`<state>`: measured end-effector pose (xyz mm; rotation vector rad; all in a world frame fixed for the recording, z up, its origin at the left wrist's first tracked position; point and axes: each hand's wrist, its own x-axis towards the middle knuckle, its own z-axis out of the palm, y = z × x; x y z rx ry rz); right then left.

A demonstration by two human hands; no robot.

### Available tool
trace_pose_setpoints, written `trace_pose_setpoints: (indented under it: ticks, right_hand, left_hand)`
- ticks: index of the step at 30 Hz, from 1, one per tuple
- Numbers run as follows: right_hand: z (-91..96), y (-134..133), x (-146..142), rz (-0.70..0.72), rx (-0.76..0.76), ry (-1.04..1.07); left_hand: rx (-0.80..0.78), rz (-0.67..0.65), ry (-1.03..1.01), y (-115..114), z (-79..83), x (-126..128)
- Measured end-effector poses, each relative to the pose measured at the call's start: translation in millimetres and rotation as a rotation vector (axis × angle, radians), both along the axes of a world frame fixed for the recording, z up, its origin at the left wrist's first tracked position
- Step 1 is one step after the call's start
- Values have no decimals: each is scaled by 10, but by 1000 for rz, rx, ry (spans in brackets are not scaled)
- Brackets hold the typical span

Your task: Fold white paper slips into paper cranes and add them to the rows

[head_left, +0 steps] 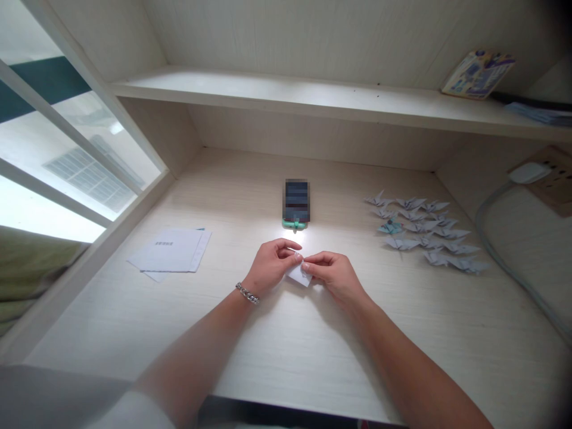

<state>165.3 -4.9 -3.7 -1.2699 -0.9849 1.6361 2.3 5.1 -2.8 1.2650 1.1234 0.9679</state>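
Note:
Between my two hands is a small piece of folded white paper (300, 276), held just above or on the desk near its middle. My left hand (273, 262), with a chain bracelet (247, 293) at the wrist, pinches the paper's upper left part between thumb and fingers. From the other side my right hand (333, 272) grips its upper right edge, thumb on top. Parts of the fingers behind the paper are hidden. Several folded paper cranes (429, 241) stand in rows at the right, mostly white, with a teal one (390, 226) among them.
A phone (297, 201) with a green holder (294, 225) stands beyond my hands. Paper sheets (176, 250) lie on the desk (232, 190) at the left. A cable (500, 256) runs down the right side from a socket. Above the desk is a shelf (277, 89) with a colourful box (478, 74).

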Motion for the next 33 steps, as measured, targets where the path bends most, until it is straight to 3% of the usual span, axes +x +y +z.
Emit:
trace_pose_setpoints:
  ticks: [33]
  right_hand:
    - [-7, 3, 5, 25, -5, 5]
  left_hand:
    - [34, -10, 18, -1, -12, -6]
